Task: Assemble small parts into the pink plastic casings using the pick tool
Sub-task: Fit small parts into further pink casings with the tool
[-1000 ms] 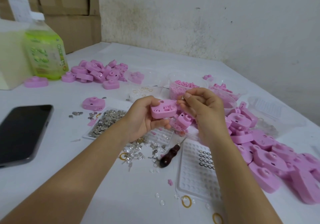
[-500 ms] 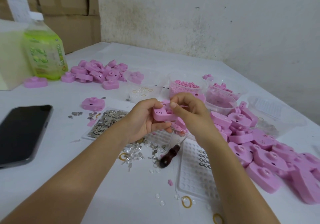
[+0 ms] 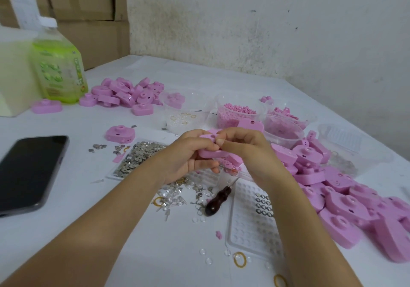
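Casing [image 3: 211,151] sits gripped in your left hand [image 3: 188,156] above the pick tool [image 3: 218,201] while right fingers [image 3: 221,141] pinch at it, and that heap of casings [image 3: 346,200] right of the tool likely awaits.

It looked like a small assembly workshop — stacked cardboard boxes [image 3: 88,20] stood against a stained wall [image 3: 266,31], and heaps of pink casings [image 3: 346,200] and tubs of small parts [image 3: 235,113] covered the white table [image 3: 133,242].
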